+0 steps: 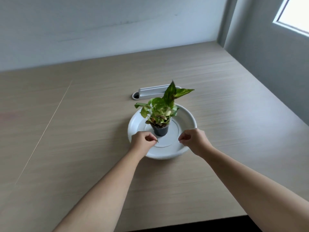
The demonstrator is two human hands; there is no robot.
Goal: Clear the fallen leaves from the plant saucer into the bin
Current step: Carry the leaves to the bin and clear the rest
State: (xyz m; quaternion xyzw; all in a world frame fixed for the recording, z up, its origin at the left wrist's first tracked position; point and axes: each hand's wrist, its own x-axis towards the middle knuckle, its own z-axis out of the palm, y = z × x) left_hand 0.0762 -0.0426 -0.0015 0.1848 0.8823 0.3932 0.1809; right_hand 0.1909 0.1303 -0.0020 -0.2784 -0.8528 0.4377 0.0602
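The white plant saucer [187, 118] sits at the centre of the frame on the wooden tabletop [83, 131], a small black pot [160, 130] with a pothos plant [164, 106] standing in it. Over its near rim, the left hand [142, 141] and right hand [194, 141] each pinch a tiny dark scrap, seemingly leaf bits. A white cable grommet [150, 93] lies behind.
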